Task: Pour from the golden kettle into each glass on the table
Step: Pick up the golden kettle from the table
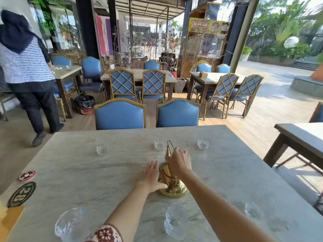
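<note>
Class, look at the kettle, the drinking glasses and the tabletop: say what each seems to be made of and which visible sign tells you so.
Golden kettle: probably polished brass or brass-plated metal, given its yellow shine and bright reflections. Glasses, e.g. the far left glass: clear cut or pressed glass; the tabletop shows through and the lower walls look faceted. Tabletop: pale grey veining suggests marble or a marble-look laminate, satin finish.

"28" on table sticker (21,194), "PAKET" on banner (207,26)

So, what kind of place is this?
Probably a restaurant's open terrace: rows of tables with matching blue chairs, a yellow food banner, and glasses set around a golden kettle on the marble table.
</note>
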